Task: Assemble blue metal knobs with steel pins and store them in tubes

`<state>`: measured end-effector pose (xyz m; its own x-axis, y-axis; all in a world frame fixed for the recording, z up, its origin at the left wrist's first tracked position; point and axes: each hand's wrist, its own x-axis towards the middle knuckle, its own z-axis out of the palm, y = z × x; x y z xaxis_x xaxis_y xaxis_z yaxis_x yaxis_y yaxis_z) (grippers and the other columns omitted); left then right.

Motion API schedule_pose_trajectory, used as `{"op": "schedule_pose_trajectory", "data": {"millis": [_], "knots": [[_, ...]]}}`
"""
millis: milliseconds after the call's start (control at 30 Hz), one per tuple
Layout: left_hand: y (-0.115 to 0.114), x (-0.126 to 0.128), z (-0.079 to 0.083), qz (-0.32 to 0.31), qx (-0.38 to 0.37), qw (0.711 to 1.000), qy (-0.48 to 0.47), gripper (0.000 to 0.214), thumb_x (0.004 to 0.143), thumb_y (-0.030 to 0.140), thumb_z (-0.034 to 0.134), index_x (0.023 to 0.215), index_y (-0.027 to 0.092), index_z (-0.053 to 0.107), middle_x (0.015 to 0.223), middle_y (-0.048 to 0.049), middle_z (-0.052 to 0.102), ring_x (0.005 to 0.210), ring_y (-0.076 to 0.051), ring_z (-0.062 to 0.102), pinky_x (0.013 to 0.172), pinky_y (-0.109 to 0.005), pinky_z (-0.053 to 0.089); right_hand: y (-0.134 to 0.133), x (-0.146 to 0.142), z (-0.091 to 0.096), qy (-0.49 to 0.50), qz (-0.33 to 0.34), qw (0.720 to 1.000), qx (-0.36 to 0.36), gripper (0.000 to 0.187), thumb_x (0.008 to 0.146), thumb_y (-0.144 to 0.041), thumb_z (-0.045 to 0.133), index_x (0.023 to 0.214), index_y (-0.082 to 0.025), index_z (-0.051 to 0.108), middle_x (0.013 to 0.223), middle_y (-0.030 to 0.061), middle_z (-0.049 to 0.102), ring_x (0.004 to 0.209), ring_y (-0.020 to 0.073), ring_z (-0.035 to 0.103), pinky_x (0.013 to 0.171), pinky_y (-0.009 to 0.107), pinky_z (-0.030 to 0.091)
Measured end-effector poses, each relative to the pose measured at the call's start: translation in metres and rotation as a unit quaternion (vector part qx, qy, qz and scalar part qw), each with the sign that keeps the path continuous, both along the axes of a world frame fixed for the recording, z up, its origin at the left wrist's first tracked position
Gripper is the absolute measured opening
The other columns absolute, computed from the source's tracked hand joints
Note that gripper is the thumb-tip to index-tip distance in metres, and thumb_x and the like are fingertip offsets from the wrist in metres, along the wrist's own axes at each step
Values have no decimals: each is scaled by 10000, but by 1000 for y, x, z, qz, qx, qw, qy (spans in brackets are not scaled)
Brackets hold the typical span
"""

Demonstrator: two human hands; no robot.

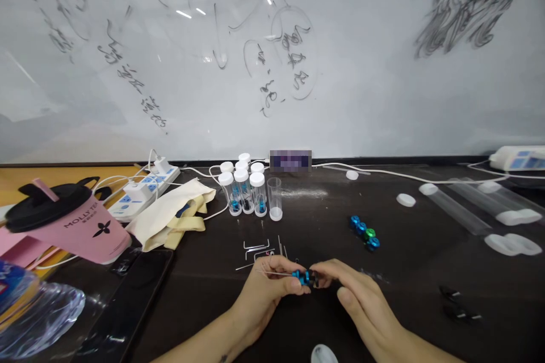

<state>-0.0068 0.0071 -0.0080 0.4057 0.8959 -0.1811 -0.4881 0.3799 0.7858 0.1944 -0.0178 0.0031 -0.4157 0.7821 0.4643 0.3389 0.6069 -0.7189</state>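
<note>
Pinched between the thumb and fingers of my left hand (272, 285) is a small blue metal part (302, 278) with a black end piece (314, 279). A thin metal rod (276, 274) runs leftward from it across my fingers. At the black end, the fingertips of my right hand (357, 289) touch or nearly touch the part, while its thumb stands apart. Just beyond my left hand lie several L-shaped hex keys (256, 249). To the right is a row of blue and green metal parts (364, 232).
Clear tubes with white caps (258, 178) stand behind; an uncapped tube (275, 198) is beside them. More tubes (460, 210), a white cap (406, 199) and black pieces (460, 307) lie right. At left are a pink cup (80, 227), power strip (145, 195), cloth bag (166, 215) and phone-like black slab (128, 300).
</note>
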Motion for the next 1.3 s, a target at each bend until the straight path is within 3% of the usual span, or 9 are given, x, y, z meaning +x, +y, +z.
{"op": "schedule_pose_trajectory", "data": {"millis": [167, 667, 867, 1000, 1300], "knots": [[-1, 1, 0, 9, -10, 1000, -2, 241, 535, 147, 874, 736, 112, 744, 661, -56, 738, 598, -120, 662, 652, -210, 485, -2, 3, -4, -22, -47, 998, 32, 353, 1006, -376, 355, 1293, -254, 521, 1012, 69, 695, 890, 207, 678, 783, 311, 553], [2, 2, -3, -4, 3, 1000, -2, 240, 538, 183, 880, 725, 111, 749, 644, -68, 736, 581, -131, 651, 622, -225, 483, 1, 0, 4, -27, -31, 997, 58, 307, 1012, -402, 335, 1191, -284, 555, 970, 42, 708, 857, 197, 688, 711, 271, 543], [2, 2, -1, 7, -2, 1000, 6, 253, 526, 178, 885, 730, 112, 751, 645, -70, 736, 586, -128, 650, 630, -219, 478, 1, 2, -2, -31, -17, 999, 27, 332, 1012, -386, 327, 1178, -244, 576, 949, 63, 698, 846, 205, 680, 728, 297, 551], [1, 1, 1, 11, -17, 1000, 6, 259, 529, 169, 885, 743, 120, 747, 647, -52, 730, 592, -127, 655, 657, -229, 486, -1, 3, -7, -28, -48, 998, 23, 345, 1004, -378, 358, 1272, -260, 539, 982, 62, 700, 867, 208, 682, 769, 314, 559], [-1, 0, 1, 6, -7, 1000, 7, 252, 541, 157, 878, 748, 112, 743, 662, -55, 735, 604, -122, 659, 663, -221, 486, -1, -2, 1, -16, -21, 1000, 11, 372, 1007, -433, 326, 1217, -255, 576, 946, 59, 693, 840, 204, 673, 741, 304, 551]]}}
